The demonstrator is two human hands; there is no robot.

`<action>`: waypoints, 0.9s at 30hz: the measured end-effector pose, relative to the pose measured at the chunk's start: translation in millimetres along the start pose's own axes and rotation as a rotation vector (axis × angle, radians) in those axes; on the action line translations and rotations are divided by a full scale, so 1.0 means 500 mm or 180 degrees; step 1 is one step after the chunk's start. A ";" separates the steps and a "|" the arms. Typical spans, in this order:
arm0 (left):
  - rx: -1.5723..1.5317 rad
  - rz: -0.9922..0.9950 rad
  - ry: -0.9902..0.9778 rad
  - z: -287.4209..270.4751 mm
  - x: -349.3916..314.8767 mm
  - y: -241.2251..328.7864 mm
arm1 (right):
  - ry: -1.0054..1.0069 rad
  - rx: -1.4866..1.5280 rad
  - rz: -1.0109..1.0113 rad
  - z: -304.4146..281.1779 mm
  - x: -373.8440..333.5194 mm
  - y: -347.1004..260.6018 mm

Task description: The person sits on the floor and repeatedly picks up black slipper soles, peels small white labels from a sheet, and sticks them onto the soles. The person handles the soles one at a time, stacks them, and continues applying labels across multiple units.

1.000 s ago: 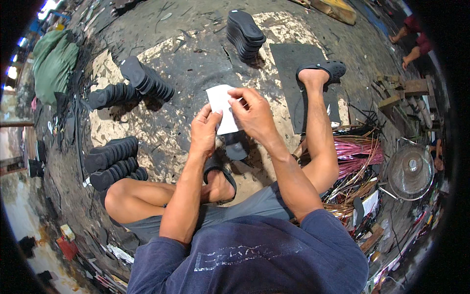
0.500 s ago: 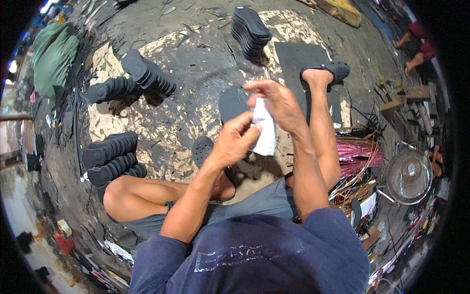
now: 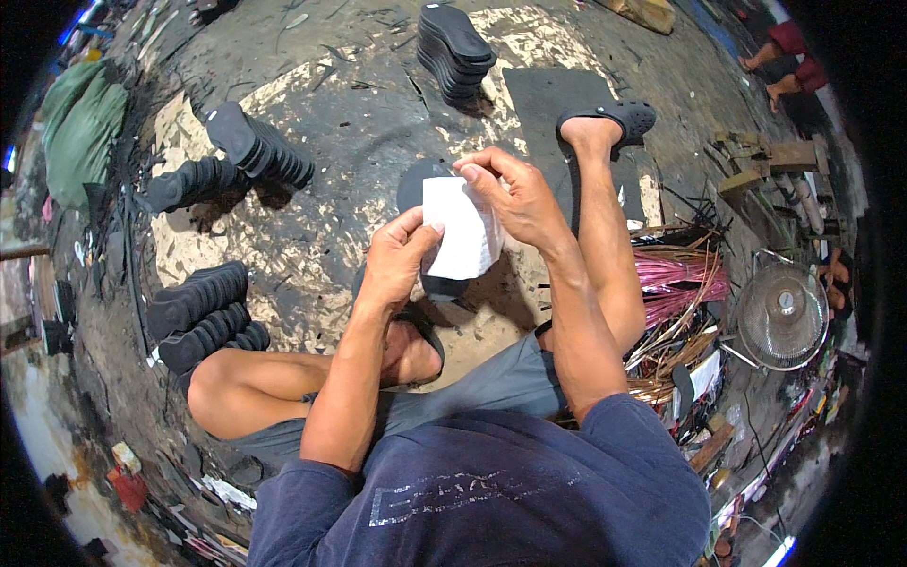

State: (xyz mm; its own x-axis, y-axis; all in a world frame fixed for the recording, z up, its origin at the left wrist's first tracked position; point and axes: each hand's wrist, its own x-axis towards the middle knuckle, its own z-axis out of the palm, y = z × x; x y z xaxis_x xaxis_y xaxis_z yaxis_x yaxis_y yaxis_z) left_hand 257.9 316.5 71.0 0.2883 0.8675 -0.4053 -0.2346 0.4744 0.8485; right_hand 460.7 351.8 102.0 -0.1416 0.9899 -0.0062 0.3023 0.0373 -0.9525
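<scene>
A white sheet, paper-like and slightly creased, is spread in front of me between my two hands. My left hand grips its left edge with the thumb on top. My right hand is closed at the sheet's upper right corner, thumb and fingertips pinched together there. Behind the sheet lies a dark sole-shaped piece on the floor, partly covered from view. Another dark piece shows just below the sheet's lower edge.
Stacks of black soles stand at the far middle, the left and the near left. A dark flat sheet lies by my right foot. Pink and brown strips and a fan are at right. Another person's legs show far right.
The white sheet has turned and opened out, now showing its broad face. Both hands have shifted left in the view, and my right fingers have come to the sheet's upper edge.
</scene>
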 end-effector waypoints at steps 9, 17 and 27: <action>-0.0322 0.0135 0.0214 -0.040 0.017 -0.004 | 0.0099 -0.0157 -0.0238 -0.007 0.011 0.015; -0.0595 0.0566 0.0599 -0.143 0.034 0.023 | -0.0266 0.0184 0.0059 -0.079 0.005 0.038; 0.4091 0.1717 -0.0465 -0.050 -0.014 0.134 | -0.1316 -0.1967 -0.0743 -0.057 0.030 -0.131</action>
State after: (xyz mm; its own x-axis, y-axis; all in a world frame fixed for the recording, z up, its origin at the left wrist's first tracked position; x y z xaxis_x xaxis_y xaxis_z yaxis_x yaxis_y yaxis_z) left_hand 217.0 345.8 122.3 0.5478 0.8358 0.0376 0.6343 -0.4441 0.6328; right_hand 465.3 368.0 173.1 -0.5693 0.8203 -0.0551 0.6748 0.4279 -0.6013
